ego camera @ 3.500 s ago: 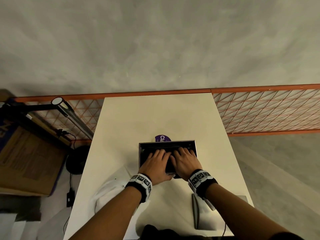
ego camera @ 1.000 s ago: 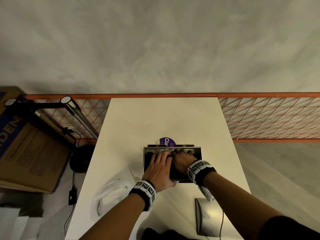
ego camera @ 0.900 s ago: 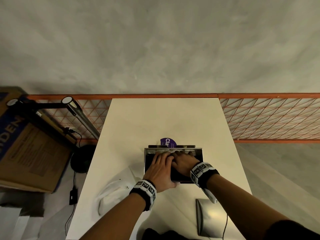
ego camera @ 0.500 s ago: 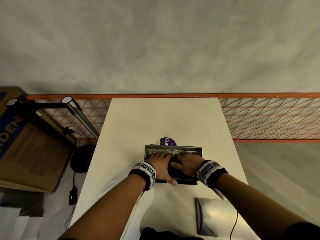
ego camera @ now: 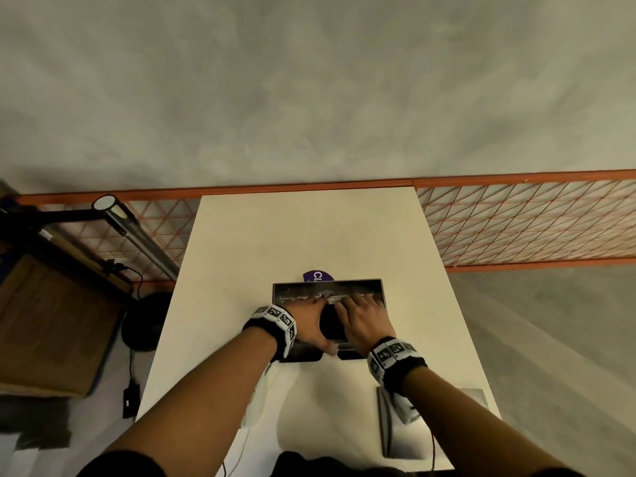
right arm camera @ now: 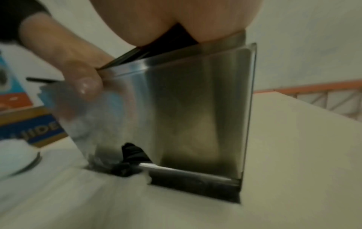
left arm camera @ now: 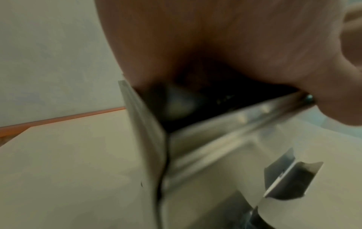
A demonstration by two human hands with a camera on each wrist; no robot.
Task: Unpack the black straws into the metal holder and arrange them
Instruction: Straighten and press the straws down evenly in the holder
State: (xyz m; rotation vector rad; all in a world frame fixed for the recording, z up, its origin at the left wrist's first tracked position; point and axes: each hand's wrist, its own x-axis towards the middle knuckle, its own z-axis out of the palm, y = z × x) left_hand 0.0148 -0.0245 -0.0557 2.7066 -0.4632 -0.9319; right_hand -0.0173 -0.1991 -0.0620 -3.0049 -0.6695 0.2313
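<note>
The metal holder (ego camera: 344, 286) stands open-topped on the middle of the white table (ego camera: 309, 232). Black straws (ego camera: 331, 327) fill it, dark between my two hands. My left hand (ego camera: 308, 325) reaches in from the left, fingers on the straws and thumb (right arm camera: 86, 86) down over the front wall. My right hand (ego camera: 364, 315) lies flat on the straws, fingers stretched to the back wall. In the right wrist view the holder's steel wall (right arm camera: 195, 100) shows straws (right arm camera: 166, 45) sticking above the rim. In the left wrist view my palm (left arm camera: 215, 38) covers the holder's corner (left arm camera: 145, 131).
A purple label (ego camera: 318, 275) peeks out behind the holder. A flat metal piece (ego camera: 406, 442) lies near the table's front right edge. Orange mesh fencing (ego camera: 516, 228) runs behind the table. A lamp (ego camera: 137, 232) and a cardboard box (ego camera: 44, 332) stand at the left.
Both hands stayed in the holder. The left hand slid towards the holder's left side, its thumb now at the front wall. The right hand's fingers reached on to the back wall.
</note>
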